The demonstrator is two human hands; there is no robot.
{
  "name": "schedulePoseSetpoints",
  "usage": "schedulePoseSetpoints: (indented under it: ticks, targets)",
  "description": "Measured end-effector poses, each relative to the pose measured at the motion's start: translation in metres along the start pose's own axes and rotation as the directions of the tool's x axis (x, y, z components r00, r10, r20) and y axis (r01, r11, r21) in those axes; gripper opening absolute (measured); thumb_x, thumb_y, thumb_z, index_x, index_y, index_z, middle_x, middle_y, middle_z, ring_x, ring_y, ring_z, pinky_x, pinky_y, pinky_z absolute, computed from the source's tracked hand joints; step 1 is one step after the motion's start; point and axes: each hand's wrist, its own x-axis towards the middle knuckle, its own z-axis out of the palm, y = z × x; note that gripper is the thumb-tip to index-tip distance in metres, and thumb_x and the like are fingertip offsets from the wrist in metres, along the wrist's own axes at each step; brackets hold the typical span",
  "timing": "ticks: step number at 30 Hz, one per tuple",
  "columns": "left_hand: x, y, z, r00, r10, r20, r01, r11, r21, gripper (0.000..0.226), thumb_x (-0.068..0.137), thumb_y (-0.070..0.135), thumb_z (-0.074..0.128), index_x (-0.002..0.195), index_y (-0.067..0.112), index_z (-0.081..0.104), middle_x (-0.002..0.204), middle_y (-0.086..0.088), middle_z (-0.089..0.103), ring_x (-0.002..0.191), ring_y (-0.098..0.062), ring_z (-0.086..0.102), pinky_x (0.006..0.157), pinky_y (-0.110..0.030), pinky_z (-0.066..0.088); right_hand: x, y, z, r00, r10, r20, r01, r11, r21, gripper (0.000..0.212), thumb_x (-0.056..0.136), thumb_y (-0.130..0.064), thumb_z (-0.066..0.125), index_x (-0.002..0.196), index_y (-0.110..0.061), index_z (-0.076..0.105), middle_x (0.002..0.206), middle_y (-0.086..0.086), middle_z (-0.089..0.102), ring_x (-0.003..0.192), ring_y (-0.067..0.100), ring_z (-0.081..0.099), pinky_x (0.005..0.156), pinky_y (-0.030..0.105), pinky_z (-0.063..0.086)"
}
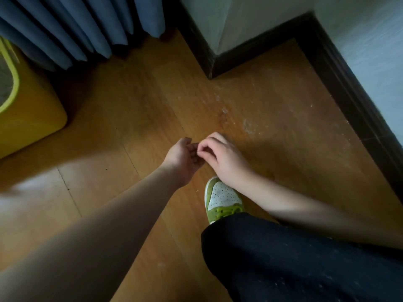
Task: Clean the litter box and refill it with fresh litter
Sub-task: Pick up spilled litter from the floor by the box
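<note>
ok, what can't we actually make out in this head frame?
- Yellow litter box: cut off by the left edge; contents unreadable.
- Right hand: fingertips pinched over the cupped left hand; anything held is too small to see.
- Pale specks on the floor: too small to identify.
- Floor at lower left: motion-blurred.

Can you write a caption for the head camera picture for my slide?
Crouched on a dusty wooden floor, left hand and right hand meet near a yellow litter box.
</note>
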Motion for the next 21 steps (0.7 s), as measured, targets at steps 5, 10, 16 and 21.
schedulePoseSetpoints:
  ticks: [5,10,16,21]
  targets:
    - [-0.003,0.005,-0.001,0.999,-0.037,-0.008,0.036,0.998,-0.044,0.045,0.102,0.023,0.029,0.082,-0.002,0.06,0.072,-0.014,0.061,0.066,-0.022,0.058,0.06,-0.028,0.05,0.004,0.007,0.001,0.966,0.051,-0.254,-0.06,0.998,-0.029,0.014,0.094,-0.022,0.058,0.095,-0.018,0.071,0.096,-0.003,0.063,0.091,0.017,0.055,0.077,0.031,0.045]
    - [-0.005,0.016,-0.022,0.995,-0.027,-0.095,0.022,0.998,-0.053,0.045,0.101,0.021,0.03,0.082,-0.003,0.063,0.066,-0.015,0.065,0.064,-0.022,0.059,0.055,-0.025,0.049,0.007,0.03,0.013,0.96,0.278,0.028,-0.275,0.957,-0.087,0.022,0.095,-0.028,0.056,0.112,-0.019,0.066,0.112,-0.002,0.062,0.099,0.019,0.058,0.086,0.034,0.049]
    - [-0.008,0.013,-0.037,0.994,-0.026,-0.107,0.018,0.997,-0.075,0.045,0.101,0.02,0.03,0.082,-0.004,0.063,0.066,-0.016,0.067,0.069,-0.023,0.061,0.063,-0.027,0.048,0.007,0.044,0.029,0.947,0.233,0.221,-0.17,0.947,-0.273,0.026,0.088,-0.031,0.065,0.113,-0.023,0.063,0.117,-0.004,0.058,0.107,0.021,0.054,0.095,0.037,0.04]
    - [-0.009,0.009,-0.042,0.992,-0.05,-0.115,0.047,0.998,-0.028,0.048,0.102,0.021,0.029,0.079,-0.004,0.063,0.067,-0.016,0.067,0.067,-0.024,0.061,0.061,-0.027,0.05,0.005,0.051,0.035,0.977,0.174,0.125,-0.126,0.94,-0.318,0.015,0.085,-0.03,0.068,0.098,-0.024,0.07,0.102,-0.004,0.062,0.098,0.023,0.055,0.085,0.036,0.036]
